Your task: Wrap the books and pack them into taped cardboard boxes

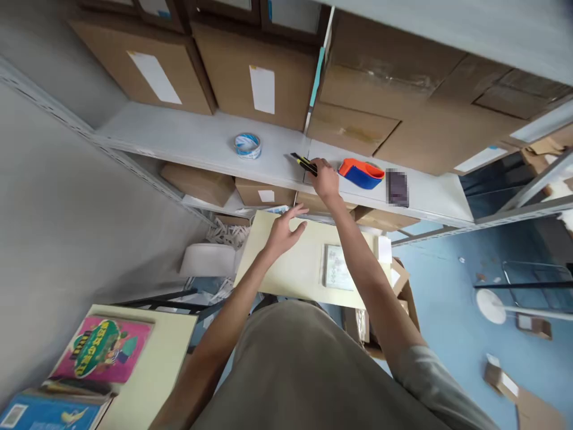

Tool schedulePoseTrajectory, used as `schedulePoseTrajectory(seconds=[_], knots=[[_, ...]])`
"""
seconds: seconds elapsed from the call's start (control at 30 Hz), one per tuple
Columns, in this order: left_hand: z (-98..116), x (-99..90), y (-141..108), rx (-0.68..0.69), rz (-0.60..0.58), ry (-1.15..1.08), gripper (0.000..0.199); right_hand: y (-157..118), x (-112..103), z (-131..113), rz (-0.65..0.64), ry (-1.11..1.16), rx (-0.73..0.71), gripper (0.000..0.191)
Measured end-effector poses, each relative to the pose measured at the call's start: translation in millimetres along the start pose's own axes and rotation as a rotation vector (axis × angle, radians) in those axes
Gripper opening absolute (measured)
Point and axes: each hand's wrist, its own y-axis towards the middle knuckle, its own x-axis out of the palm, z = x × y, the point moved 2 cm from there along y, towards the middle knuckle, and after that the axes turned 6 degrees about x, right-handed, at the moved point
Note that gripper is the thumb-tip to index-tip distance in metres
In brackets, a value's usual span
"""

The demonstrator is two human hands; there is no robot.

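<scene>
My right hand (326, 178) is closed around a black and yellow utility knife (304, 162) at the front of the white shelf (282, 156). Whether the knife rests on the shelf or is lifted from it, I cannot tell. Just right of that hand lies an orange and blue band (363, 174), with a blurred dark rectangular item (397, 188) beyond it. To the left on the same shelf is a roll of tape (248, 146) with a blue and white core. My left hand (284, 232) hangs over the cream tabletop (302, 263), fingers apart, holding nothing.
Large cardboard boxes (259, 77) stand along the back of the shelf, and more boxes (257, 191) sit below it. A thin booklet (338, 269) lies on the tabletop. At lower left, a side table (163, 352) carries a pink book (105, 349) and others.
</scene>
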Motion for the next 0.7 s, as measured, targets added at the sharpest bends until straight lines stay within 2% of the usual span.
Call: schedulePoseTrajectory(seconds=[0.07,0.13,0.2,0.27,0.33,0.43,0.5,0.6,0.63,0.7], knots=[[3.2,2.1,-4.9,-0.043,-0.002,-0.030,0.053,21.2,7.3,-2.1,-0.037,-0.024,0.012,0.035],[-5.3,13.5,-15.4,-0.116,-0.005,-0.053,0.046,29.0,10.7,-3.3,-0.057,-0.023,0.011,0.036],[-22.8,32.1,-29.6,-0.217,-0.030,-0.070,0.042,21.6,9.4,-2.6,-0.021,0.016,-0.012,0.037],[-44.4,55.5,-46.6,-0.344,-0.091,-0.116,0.041,-2.2,6.8,3.3,0.060,0.076,-0.046,0.039],[-65.8,80.6,-65.7,-0.518,-0.185,-0.127,0.038,-41.7,8.6,18.7,0.118,0.122,-0.068,0.042],[-88.4,117.3,-91.9,-0.668,-0.303,-0.091,0.031,-120.8,27.0,65.2,0.011,0.136,-0.006,0.044],[-97.3,141.5,-104.8,-0.713,-0.339,-0.065,0.029,-178.0,45.3,110.2,-0.111,0.135,0.152,0.041],[-104.2,179.2,-116.9,-0.776,-0.380,-0.058,0.036,-256.5,69.8,182.6,-0.286,0.123,0.516,0.040],[-105.0,191.7,-119.3,-0.793,-0.392,-0.066,0.038,-278.3,76.1,203.7,-0.336,0.120,0.644,0.041],[-104.1,215.5,-123.0,-0.817,-0.408,-0.094,0.043,-311.1,86.4,235.8,-0.394,0.123,0.757,0.043]])
